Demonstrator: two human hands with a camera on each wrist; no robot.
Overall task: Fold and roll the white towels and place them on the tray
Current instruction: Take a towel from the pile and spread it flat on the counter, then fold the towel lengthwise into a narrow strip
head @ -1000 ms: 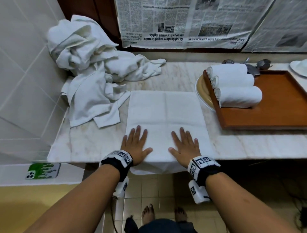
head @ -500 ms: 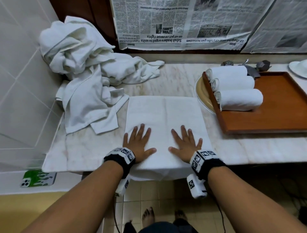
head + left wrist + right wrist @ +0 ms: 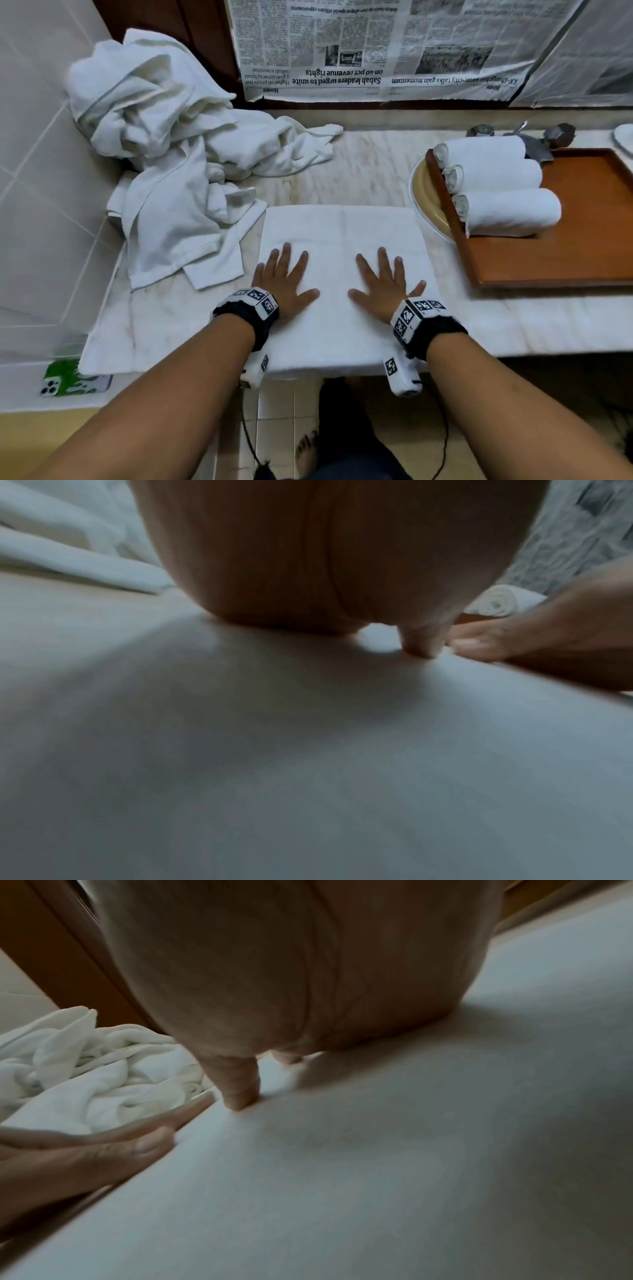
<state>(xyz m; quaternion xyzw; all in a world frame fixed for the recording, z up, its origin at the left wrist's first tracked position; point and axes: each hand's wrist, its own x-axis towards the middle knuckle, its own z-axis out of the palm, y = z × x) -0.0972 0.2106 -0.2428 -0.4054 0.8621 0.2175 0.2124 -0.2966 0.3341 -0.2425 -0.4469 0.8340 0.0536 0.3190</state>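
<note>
A folded white towel (image 3: 342, 236) lies flat on the marble counter, its near end hanging over the front edge. My left hand (image 3: 284, 279) presses flat on its left half, fingers spread. Beside it, my right hand (image 3: 385, 284) presses flat on the right half. In the left wrist view my left palm (image 3: 308, 561) lies on the towel (image 3: 308, 750), with the right hand (image 3: 534, 639) beside it. The right wrist view shows my right palm (image 3: 291, 974) on the towel (image 3: 411, 1150). Three rolled white towels (image 3: 507, 212) lie on the left part of the wooden tray (image 3: 565, 263).
A heap of loose white towels (image 3: 164, 154) fills the counter's back left corner. A beige plate (image 3: 424, 195) lies under the tray's left edge. A phone (image 3: 75, 380) rests on a low ledge at the left. Newspaper (image 3: 376, 48) covers the wall behind.
Both hands have slid a little away from me along the towel, still flat. The towel has stayed where it was.
</note>
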